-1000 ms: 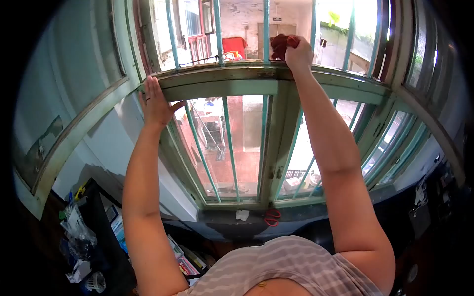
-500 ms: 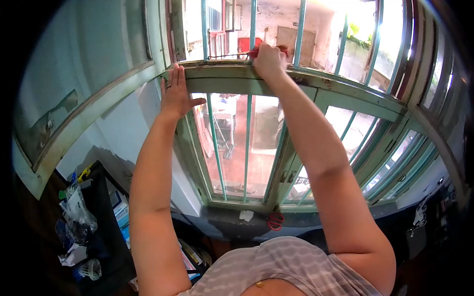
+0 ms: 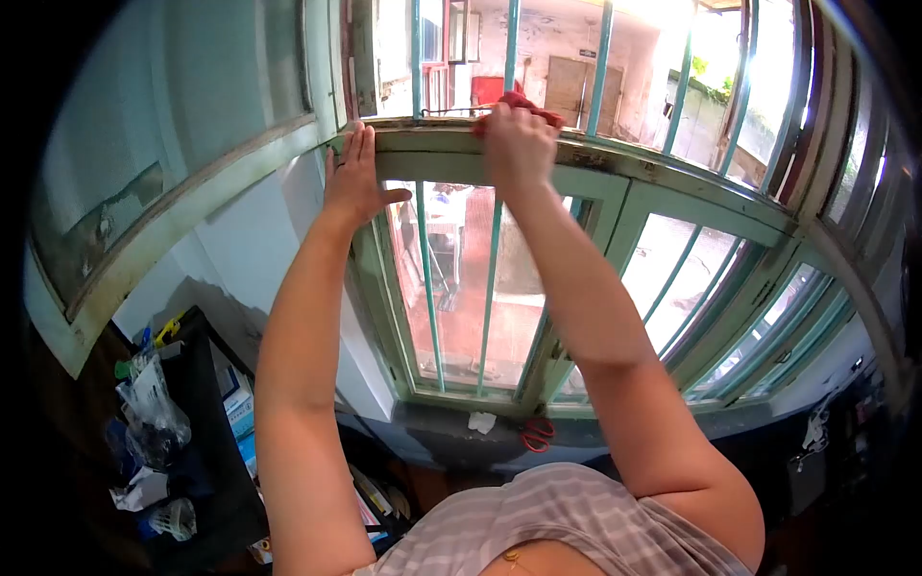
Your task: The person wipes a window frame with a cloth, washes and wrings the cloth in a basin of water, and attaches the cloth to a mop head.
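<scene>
My right hand (image 3: 519,149) is closed on a red cloth (image 3: 517,99) at the wooden crossbar (image 3: 437,144) of a pale green window. The cloth bunches out above my knuckles, beside a turquoise upright bar (image 3: 512,43). My fingertips are partly hidden behind the back of the hand. Farther left, my left hand (image 3: 353,182) rests on the window frame where the crossbar meets the side post. Its fingers stretch upward, its thumb points right, and it holds nothing.
An opened green sash (image 3: 192,206) hangs at the left. On the sill below lie red-handled scissors (image 3: 537,434) and a crumpled white piece (image 3: 481,421). A dark shelf (image 3: 221,480) with plastic bags and boxes stands at lower left. Turquoise bars run across the window.
My right hand has moved left along the crossbar and a little toward me with the red cloth. My left hand stays against the frame. The view has shifted slightly.
</scene>
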Demonstrator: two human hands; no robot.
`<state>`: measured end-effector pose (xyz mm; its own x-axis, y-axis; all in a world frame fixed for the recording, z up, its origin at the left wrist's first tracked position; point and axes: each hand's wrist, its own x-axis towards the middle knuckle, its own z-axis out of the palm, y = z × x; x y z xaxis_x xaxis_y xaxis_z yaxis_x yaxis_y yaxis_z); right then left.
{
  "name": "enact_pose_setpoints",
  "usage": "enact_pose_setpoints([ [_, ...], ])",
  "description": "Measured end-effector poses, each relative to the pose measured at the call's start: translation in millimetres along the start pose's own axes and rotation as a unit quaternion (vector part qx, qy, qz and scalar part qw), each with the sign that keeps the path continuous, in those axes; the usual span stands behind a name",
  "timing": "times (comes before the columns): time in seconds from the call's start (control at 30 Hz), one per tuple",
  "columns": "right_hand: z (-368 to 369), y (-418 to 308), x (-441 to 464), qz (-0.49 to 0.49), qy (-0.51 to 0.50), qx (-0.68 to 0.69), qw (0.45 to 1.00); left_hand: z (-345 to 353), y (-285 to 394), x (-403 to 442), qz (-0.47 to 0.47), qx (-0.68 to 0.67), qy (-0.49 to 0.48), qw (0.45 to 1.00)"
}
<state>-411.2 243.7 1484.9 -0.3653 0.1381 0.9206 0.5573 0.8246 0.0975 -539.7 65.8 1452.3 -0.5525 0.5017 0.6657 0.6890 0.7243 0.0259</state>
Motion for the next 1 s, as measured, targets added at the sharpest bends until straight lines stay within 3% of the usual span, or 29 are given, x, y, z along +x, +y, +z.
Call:
enact_pose_setpoints([
  [0.03, 5, -16, 3, -0.022, 0.020, -0.022, 0.999, 2, -1, 0, 0.005, -0.001, 0.004, 1.000],
  [0.17, 4, -57, 21, -0.050, -0.059, -0.046, 0.996, 5, 3, -1, 0.010, -0.005, 0.028, 1.000],
  [0.37, 7, -102, 40, -0.095, -0.048, 0.116, 0.987, 9, -1, 0, 0.007, -0.038, 0.026, 0.999],
  [0.43, 4, -107, 40, -0.081, -0.090, 0.242, 0.963, 16, -7, 3, 0.024, -0.038, 0.016, 0.999],
  [0.5, 8, -100, 39, -0.064, -0.037, 0.366, 0.928, 18, -9, 3, 0.027, -0.069, 0.011, 0.997],
  [0.57, 4, -87, 49, -0.033, -0.064, 0.429, 0.901, 8, -5, 0, 0.025, -0.045, 0.026, 0.998],
  [0.6, 7, -78, 60, -0.074, -0.015, 0.361, 0.930, 2, -1, -4, 0.022, -0.032, 0.031, 0.999],
  [0.63, 24, -71, 79, -0.085, 0.083, 0.391, 0.913, 2, 1, -6, 0.015, -0.029, 0.025, 0.999],
  [0.7, -19, -46, 98, -0.053, 0.073, 0.370, 0.925, 1, 3, -4, 0.001, -0.022, 0.011, 1.000],
  [0.77, -8, -37, 127, -0.006, 0.108, 0.279, 0.954, 3, 4, -4, -0.009, -0.014, 0.012, 1.000],
  [0.83, 33, -40, 146, 0.033, 0.110, 0.393, 0.912, 2, 5, -5, -0.011, -0.015, 0.015, 1.000],
  [0.87, 36, -49, 142, 0.091, -0.004, 0.432, 0.897, 2, 5, -4, -0.017, -0.005, 0.007, 1.000],
  [0.93, 56, -61, 121, 0.090, -0.159, 0.518, 0.836, 2, 3, -4, -0.019, 0.001, 0.004, 1.000],
  [1.0, 36, -63, 90, 0.049, -0.264, 0.377, 0.887, 3, 3, -3, -0.019, 0.011, 0.002, 1.000],
])
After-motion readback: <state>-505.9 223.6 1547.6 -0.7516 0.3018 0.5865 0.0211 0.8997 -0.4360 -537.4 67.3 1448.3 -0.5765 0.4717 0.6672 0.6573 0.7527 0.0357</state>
